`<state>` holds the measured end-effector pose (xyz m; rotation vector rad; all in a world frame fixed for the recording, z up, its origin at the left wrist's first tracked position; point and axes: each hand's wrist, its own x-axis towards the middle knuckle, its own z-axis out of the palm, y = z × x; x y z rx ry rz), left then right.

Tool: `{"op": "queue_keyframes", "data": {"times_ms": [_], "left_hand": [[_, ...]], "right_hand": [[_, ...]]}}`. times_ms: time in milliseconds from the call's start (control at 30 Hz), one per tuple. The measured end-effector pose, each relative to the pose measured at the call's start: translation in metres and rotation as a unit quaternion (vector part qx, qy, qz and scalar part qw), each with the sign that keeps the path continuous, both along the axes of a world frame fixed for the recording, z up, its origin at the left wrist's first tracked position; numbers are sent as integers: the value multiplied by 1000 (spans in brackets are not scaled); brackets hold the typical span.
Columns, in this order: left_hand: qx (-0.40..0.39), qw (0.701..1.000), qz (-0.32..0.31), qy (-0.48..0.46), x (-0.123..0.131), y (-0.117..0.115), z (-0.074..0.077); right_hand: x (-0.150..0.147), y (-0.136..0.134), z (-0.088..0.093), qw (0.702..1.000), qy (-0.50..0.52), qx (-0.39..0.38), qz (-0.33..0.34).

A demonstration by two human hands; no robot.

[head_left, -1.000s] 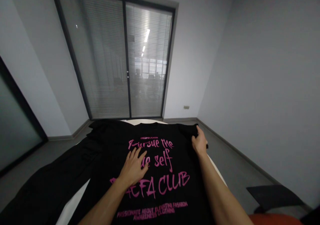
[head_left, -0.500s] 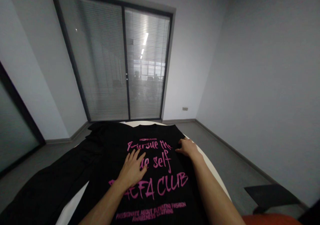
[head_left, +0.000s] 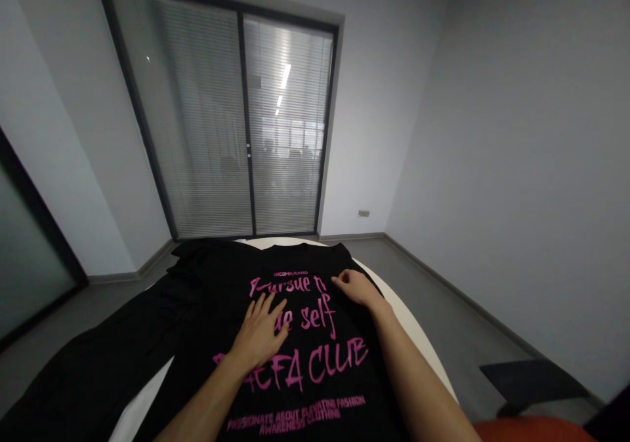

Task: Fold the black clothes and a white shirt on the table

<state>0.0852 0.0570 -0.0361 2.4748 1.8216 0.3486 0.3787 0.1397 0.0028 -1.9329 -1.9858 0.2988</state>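
Observation:
A black T-shirt (head_left: pixel 315 347) with pink lettering lies spread print side up on the white table (head_left: pixel 394 298). My left hand (head_left: pixel 260 330) rests flat on the print, fingers spread, covering some letters. At the shirt's upper right side, my right hand (head_left: pixel 355 287) has its fingers curled together, pinching the black fabric near the end of the top pink line. Part of that line is hidden by the fingers and cloth.
More black cloth (head_left: pixel 123 337) spreads over the table's left side. Beyond stands a glass partition with blinds (head_left: pixel 207 134). At lower right are a dark panel (head_left: pixel 531 383) and an orange seat (head_left: pixel 531 429).
My right hand has moved left and inward, and the shirt's right edge has come with it, baring more of the table there. My left hand stays in place.

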Motion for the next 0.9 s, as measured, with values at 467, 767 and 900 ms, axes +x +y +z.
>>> {"op": "queue_keyframes", "data": {"times_ms": [467, 767, 900], "left_hand": [[1, 1000, -3, 3, 1, 0, 1], [4, 1000, -6, -5, 1, 0, 3], [-1, 1000, -6, -12, 0, 0, 4]], "right_hand": [[-34, 2, -24, 972, -167, 153, 57], [-46, 43, -24, 995, 28, 86, -38], [-14, 73, -17, 972, 113, 101, -179]]}}
